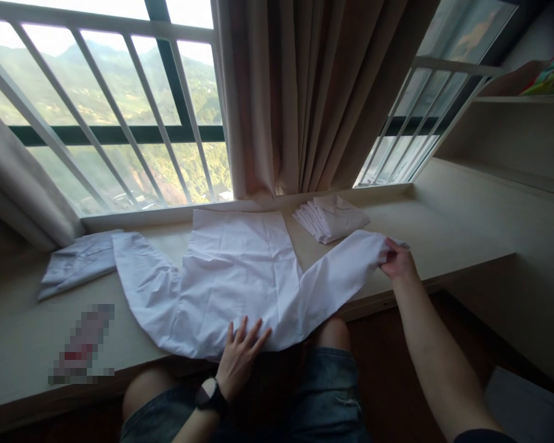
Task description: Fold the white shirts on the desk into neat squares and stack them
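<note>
Left hand (242, 357) flat on crumpled white shirt (233, 277), right hand (399, 261) pinching sleeve cuff (378, 243)

bright daylight from the window (106, 111), dim backlit foreground, bent wide-angle edges

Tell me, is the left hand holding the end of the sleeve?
No, the left hand lies flat on the white shirt near its collar edge.

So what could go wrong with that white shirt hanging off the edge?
The white shirt hangs over the ledge near the left hand, so it might slide off if that hand lifts. The right hand pinches only the sleeve end, which could slip free or crease. A swung sleeve might also knock the folded pile.
</note>
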`<state>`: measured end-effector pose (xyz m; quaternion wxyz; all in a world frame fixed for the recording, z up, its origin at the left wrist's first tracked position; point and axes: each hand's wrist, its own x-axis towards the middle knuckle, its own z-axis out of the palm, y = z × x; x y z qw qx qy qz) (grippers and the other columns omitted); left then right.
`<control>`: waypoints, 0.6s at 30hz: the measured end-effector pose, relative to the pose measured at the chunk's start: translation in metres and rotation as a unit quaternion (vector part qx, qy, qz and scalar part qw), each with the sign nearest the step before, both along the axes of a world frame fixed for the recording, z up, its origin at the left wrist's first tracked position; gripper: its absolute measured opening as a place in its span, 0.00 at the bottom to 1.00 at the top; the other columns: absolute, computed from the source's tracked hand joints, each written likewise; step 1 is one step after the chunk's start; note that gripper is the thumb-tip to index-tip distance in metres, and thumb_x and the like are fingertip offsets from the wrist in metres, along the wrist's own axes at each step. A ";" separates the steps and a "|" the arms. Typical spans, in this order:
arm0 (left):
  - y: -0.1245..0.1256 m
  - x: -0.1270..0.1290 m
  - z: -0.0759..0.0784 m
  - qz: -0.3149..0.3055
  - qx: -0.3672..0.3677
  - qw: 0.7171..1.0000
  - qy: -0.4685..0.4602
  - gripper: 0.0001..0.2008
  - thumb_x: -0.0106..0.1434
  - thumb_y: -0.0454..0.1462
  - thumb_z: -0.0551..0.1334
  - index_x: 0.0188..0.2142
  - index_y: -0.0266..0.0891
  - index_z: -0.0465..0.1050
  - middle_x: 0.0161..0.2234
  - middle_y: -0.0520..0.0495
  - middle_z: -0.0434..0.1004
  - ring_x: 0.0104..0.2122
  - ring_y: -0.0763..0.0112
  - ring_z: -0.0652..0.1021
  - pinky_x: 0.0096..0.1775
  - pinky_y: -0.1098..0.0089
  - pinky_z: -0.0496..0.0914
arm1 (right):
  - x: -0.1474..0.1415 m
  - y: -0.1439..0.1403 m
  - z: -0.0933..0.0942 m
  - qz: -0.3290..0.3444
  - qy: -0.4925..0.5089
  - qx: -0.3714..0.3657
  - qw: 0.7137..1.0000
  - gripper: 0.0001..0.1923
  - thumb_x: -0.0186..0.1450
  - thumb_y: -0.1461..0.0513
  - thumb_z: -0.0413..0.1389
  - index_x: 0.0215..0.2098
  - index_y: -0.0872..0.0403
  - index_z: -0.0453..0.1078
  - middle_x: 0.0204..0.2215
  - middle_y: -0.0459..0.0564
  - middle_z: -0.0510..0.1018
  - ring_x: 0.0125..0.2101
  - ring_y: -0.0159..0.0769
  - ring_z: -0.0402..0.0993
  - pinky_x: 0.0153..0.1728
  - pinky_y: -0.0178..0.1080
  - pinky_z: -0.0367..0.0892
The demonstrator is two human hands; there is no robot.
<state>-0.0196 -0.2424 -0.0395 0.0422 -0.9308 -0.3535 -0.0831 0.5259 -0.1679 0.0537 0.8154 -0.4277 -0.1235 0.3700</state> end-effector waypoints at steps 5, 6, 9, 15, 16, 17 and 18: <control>-0.002 -0.006 -0.010 0.033 -0.006 0.999 -0.007 0.30 0.67 0.31 0.54 0.67 0.52 0.60 0.64 0.48 0.66 0.62 0.55 0.67 0.59 0.52 0.61 | -0.015 0.014 0.021 0.026 0.034 -0.043 0.998 0.12 0.58 0.70 0.57 0.39 0.56 0.74 0.35 0.51 0.82 0.32 0.35 0.81 0.33 0.36 0.78; -0.002 -0.008 -0.006 0.037 -0.009 0.999 -0.012 0.29 0.68 0.33 0.55 0.67 0.51 0.61 0.65 0.47 0.65 0.61 0.55 0.67 0.58 0.53 0.62 | -0.018 0.017 0.022 0.028 0.036 -0.052 0.998 0.11 0.58 0.70 0.56 0.39 0.56 0.74 0.34 0.50 0.82 0.31 0.34 0.81 0.32 0.36 0.78; -0.007 -0.017 0.004 0.013 0.008 1.000 -0.013 0.32 0.67 0.43 0.59 0.69 0.52 0.55 0.70 0.47 0.54 0.66 0.51 0.60 0.62 0.48 0.56 | -0.027 0.023 0.022 0.016 0.049 -0.076 0.996 0.11 0.60 0.72 0.54 0.38 0.56 0.74 0.33 0.49 0.82 0.29 0.33 0.80 0.30 0.35 0.78; -0.013 -0.048 -0.024 0.023 0.120 0.992 0.011 0.36 0.67 0.39 0.60 0.71 0.56 0.48 0.72 0.50 0.45 0.69 0.45 0.51 0.65 0.42 0.48 | -0.030 0.033 0.026 -0.025 0.063 -0.076 0.995 0.14 0.62 0.74 0.49 0.35 0.54 0.73 0.32 0.48 0.81 0.30 0.31 0.79 0.32 0.33 0.78; -0.011 -0.053 -0.032 0.043 0.132 0.990 0.008 0.36 0.66 0.39 0.60 0.70 0.57 0.49 0.72 0.51 0.46 0.69 0.45 0.51 0.65 0.42 0.50 | -0.028 0.034 0.028 -0.032 0.060 -0.071 0.995 0.14 0.62 0.74 0.49 0.35 0.53 0.73 0.32 0.47 0.81 0.30 0.31 0.79 0.33 0.34 0.78; -0.009 -0.058 -0.039 0.055 0.139 0.989 0.008 0.36 0.66 0.38 0.61 0.70 0.59 0.50 0.72 0.51 0.46 0.69 0.44 0.52 0.64 0.42 0.51 | -0.025 0.036 0.031 -0.037 0.057 -0.064 0.996 0.15 0.62 0.74 0.49 0.35 0.53 0.73 0.33 0.47 0.81 0.31 0.31 0.79 0.34 0.34 0.78; -0.007 -0.062 -0.045 0.059 0.145 0.988 0.007 0.35 0.66 0.39 0.61 0.69 0.60 0.51 0.72 0.52 0.47 0.69 0.44 0.53 0.64 0.42 0.53 | -0.022 0.037 0.033 -0.043 0.054 -0.057 0.996 0.15 0.62 0.74 0.49 0.36 0.52 0.73 0.34 0.47 0.81 0.32 0.31 0.79 0.35 0.35 0.78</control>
